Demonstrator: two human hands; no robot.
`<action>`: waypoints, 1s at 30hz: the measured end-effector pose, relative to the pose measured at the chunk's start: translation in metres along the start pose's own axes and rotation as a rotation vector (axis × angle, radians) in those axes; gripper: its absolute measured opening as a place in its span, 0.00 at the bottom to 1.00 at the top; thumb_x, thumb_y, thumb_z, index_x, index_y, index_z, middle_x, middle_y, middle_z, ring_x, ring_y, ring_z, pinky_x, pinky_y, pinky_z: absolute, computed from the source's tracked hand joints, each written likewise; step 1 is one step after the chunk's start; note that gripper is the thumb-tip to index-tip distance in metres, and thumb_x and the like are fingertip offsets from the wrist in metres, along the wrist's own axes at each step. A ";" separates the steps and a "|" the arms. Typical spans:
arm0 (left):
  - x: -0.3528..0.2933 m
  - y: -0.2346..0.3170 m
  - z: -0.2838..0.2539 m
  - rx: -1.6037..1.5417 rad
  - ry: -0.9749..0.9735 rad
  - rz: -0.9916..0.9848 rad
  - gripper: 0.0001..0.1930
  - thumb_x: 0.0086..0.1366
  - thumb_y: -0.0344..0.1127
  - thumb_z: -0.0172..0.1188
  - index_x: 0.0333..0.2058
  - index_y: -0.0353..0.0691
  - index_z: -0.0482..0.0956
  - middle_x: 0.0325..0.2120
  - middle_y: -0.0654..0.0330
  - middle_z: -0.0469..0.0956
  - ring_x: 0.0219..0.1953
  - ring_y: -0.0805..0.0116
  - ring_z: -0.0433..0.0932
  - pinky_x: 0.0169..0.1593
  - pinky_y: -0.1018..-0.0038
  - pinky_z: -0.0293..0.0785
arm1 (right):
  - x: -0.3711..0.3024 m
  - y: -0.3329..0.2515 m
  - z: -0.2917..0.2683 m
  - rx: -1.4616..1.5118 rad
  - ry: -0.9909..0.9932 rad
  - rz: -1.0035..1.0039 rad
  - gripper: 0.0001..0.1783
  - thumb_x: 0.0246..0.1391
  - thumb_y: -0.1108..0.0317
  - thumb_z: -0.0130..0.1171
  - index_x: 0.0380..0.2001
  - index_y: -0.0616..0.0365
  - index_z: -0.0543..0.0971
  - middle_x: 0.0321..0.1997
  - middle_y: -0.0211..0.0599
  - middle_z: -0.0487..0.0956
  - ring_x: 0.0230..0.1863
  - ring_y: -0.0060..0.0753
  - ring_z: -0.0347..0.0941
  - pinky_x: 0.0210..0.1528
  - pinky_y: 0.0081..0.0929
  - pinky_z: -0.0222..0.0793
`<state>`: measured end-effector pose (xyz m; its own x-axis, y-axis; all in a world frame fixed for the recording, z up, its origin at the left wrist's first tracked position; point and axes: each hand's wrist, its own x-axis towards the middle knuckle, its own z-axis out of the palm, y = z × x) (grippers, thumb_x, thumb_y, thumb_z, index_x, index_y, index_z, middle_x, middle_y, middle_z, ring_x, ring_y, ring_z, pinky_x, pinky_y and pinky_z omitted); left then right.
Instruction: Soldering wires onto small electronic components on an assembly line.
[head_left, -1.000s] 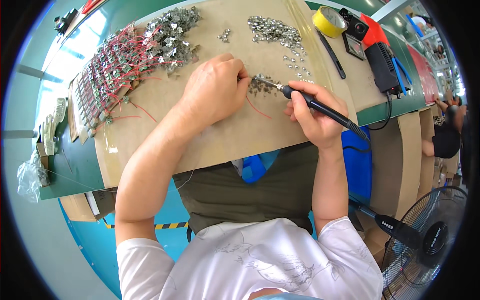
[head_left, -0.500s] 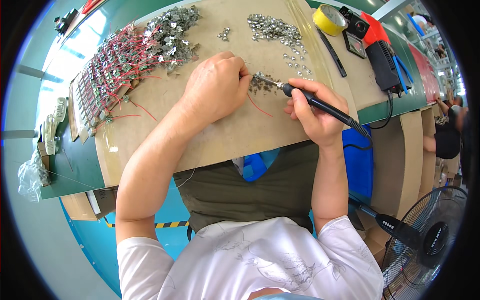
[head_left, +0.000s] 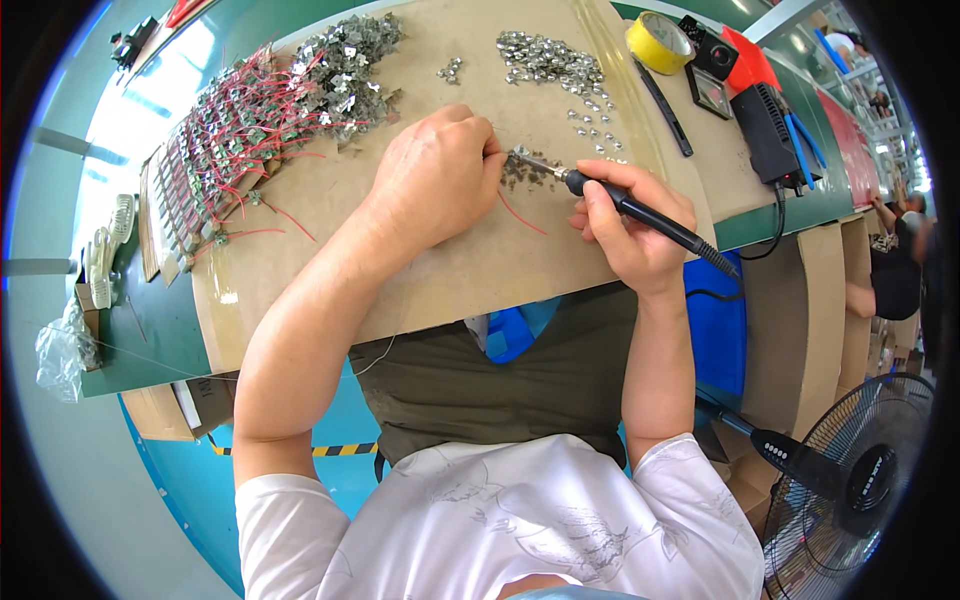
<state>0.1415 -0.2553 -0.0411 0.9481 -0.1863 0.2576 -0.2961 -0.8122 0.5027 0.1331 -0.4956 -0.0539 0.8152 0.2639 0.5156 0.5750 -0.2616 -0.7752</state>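
Note:
My right hand [head_left: 640, 220] grips a black soldering iron [head_left: 655, 222] like a pen, its metal tip pointing left at a small silver metal piece [head_left: 519, 152]. Close to that tip, my left hand [head_left: 440, 170] is closed in a pinch; what its fingertips hold is hidden behind them. A red wire [head_left: 520, 216] trails from beside these fingers onto the brown board [head_left: 470, 285]. Dark scorch marks [head_left: 530, 175] stain the board under the tip.
Small parts with red wires [head_left: 245, 130] heap up at the left, beside loose metal clips [head_left: 350, 65]. Shiny metal pieces [head_left: 550, 58] lie at the far middle. Yellow tape [head_left: 660, 42], a black pen-like tool [head_left: 663, 108] and a black soldering station [head_left: 770, 130] stand right. A fan [head_left: 860, 480] is lower right.
Both hands stay almost in place, with only a slight shift of the left hand and forearm. The soldering iron's tip remains at the small metal piece.

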 end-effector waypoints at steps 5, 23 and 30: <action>0.001 0.002 0.002 0.005 0.005 0.010 0.07 0.62 0.33 0.64 0.31 0.36 0.86 0.35 0.49 0.83 0.39 0.45 0.84 0.46 0.55 0.81 | -0.007 -0.001 -0.002 0.028 0.118 0.014 0.11 0.64 0.79 0.61 0.47 0.70 0.84 0.31 0.39 0.86 0.24 0.20 0.81 0.30 0.21 0.83; -0.002 0.004 -0.003 -0.009 -0.021 -0.017 0.07 0.63 0.33 0.63 0.32 0.36 0.86 0.37 0.49 0.84 0.42 0.45 0.84 0.49 0.56 0.80 | -0.003 -0.002 -0.003 0.022 0.183 0.047 0.20 0.73 0.64 0.60 0.60 0.66 0.78 0.37 0.41 0.88 0.25 0.15 0.77 0.26 0.14 0.74; -0.001 0.004 0.001 -0.042 0.016 0.005 0.07 0.62 0.32 0.63 0.31 0.35 0.86 0.35 0.48 0.84 0.40 0.44 0.84 0.48 0.55 0.81 | 0.001 0.001 0.011 -0.096 0.087 -0.125 0.09 0.64 0.74 0.65 0.45 0.66 0.85 0.27 0.36 0.84 0.22 0.18 0.78 0.25 0.16 0.72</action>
<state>0.1392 -0.2590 -0.0399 0.9449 -0.1808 0.2730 -0.3055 -0.7871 0.5359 0.1339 -0.4848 -0.0580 0.7374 0.2195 0.6388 0.6729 -0.3199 -0.6669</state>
